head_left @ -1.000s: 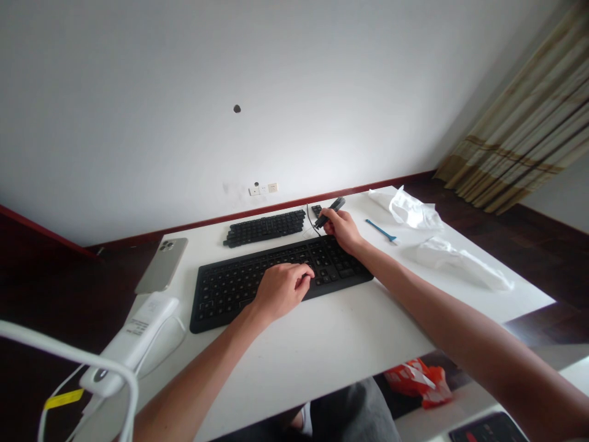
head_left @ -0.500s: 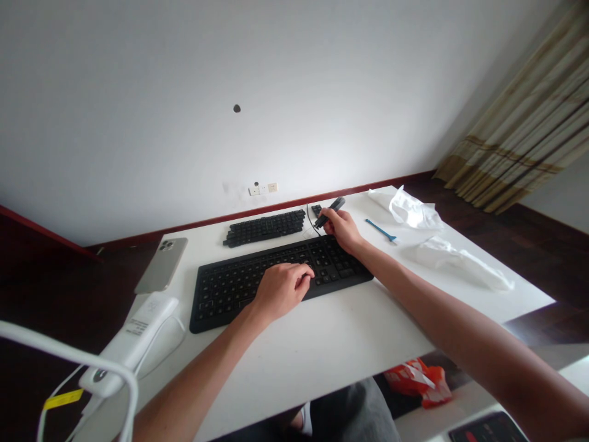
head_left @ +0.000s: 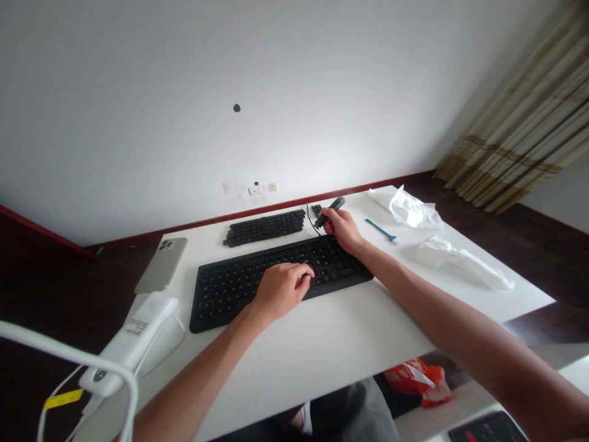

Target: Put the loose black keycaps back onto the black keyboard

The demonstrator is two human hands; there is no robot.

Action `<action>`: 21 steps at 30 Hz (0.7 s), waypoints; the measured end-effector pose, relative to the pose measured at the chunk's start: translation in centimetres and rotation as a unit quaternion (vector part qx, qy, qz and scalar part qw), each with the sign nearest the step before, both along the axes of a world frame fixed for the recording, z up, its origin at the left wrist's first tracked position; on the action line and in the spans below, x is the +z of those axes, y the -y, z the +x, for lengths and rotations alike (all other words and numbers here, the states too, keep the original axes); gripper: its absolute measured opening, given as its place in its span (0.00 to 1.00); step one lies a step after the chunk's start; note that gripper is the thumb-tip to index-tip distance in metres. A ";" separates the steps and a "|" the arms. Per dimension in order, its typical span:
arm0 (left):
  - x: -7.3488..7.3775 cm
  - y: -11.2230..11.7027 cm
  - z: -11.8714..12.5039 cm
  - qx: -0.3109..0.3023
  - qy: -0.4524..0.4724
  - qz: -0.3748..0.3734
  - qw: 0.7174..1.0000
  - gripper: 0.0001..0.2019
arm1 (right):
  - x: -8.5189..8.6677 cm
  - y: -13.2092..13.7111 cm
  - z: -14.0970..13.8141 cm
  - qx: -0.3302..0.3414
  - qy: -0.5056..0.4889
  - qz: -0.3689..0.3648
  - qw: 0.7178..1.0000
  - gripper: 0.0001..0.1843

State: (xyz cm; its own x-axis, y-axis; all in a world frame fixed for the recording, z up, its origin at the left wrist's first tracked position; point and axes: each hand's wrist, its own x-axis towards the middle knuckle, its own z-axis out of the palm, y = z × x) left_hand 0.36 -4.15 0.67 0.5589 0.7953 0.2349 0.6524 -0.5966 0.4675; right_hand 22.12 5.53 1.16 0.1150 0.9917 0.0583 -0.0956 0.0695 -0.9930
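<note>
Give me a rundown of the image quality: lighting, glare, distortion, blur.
Head view: wide-angle distortion bends the red-brown skirting and skews the white desk; light glares softly across the wall; the black keyboard looks reasonably sharp; the curtain stretches at the right edge; the white cable looms large in the foreground.

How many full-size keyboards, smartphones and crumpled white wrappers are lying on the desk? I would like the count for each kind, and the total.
Full-size keyboards: 1
Smartphones: 1
Crumpled white wrappers: 2
Total: 4
</note>
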 end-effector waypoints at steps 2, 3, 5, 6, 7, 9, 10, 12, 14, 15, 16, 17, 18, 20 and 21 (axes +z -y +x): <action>0.0 0.0 0.0 0.001 0.000 0.000 1.000 0.08 | 0.0 0.0 0.0 0.000 0.000 -0.001 1.000 0.16; 0.0 0.0 0.0 0.001 0.000 0.000 1.000 0.08 | 0.1 0.0 0.0 0.000 -0.001 -0.001 1.000 0.16; -0.1 0.0 0.0 0.001 -0.001 0.000 1.000 0.08 | 0.2 0.1 -0.1 0.000 -0.002 -0.002 1.000 0.17; -0.1 0.0 0.0 0.001 0.000 0.000 1.000 0.08 | 0.2 0.1 -0.1 0.001 -0.003 -0.002 1.000 0.16; -0.1 0.0 0.0 0.000 0.000 0.000 1.000 0.08 | 0.2 0.1 -0.1 0.001 -0.003 -0.002 1.000 0.16; 0.0 0.0 0.0 -0.002 0.000 0.000 1.000 0.08 | 0.2 0.1 -0.1 0.001 -0.001 -0.002 1.000 0.16; 0.0 0.0 0.0 -0.002 0.000 0.000 1.000 0.08 | 0.2 0.1 -0.1 0.001 0.000 -0.001 1.000 0.16; 0.0 0.0 0.0 -0.001 -0.002 -0.001 1.000 0.08 | 0.1 0.0 -0.1 0.000 0.000 0.000 1.000 0.16; 0.0 0.0 0.0 0.001 -0.006 -0.004 1.000 0.09 | 0.1 0.0 -0.1 0.000 -0.001 0.001 1.000 0.16; 0.0 0.0 0.0 0.001 -0.007 -0.005 1.000 0.09 | 0.1 0.0 -0.1 0.000 -0.001 0.001 1.000 0.16; 0.0 0.0 0.0 0.001 -0.007 -0.005 1.000 0.09 | 0.1 0.0 -0.1 -0.001 -0.001 0.001 1.000 0.16; 0.0 0.0 0.0 0.001 -0.006 -0.004 1.000 0.09 | 0.2 0.0 -0.1 -0.002 -0.001 -0.001 1.000 0.16; 0.0 0.0 0.0 0.000 -0.005 -0.003 1.000 0.09 | 0.2 0.0 -0.1 -0.003 -0.001 -0.002 1.000 0.16; 0.1 0.0 0.0 -0.001 -0.002 -0.001 1.000 0.09 | 0.3 0.1 -0.1 -0.004 -0.002 -0.004 1.000 0.16; 0.1 0.0 0.0 0.000 -0.002 0.000 1.000 0.09 | 0.3 0.1 -0.1 -0.003 -0.002 -0.003 1.000 0.16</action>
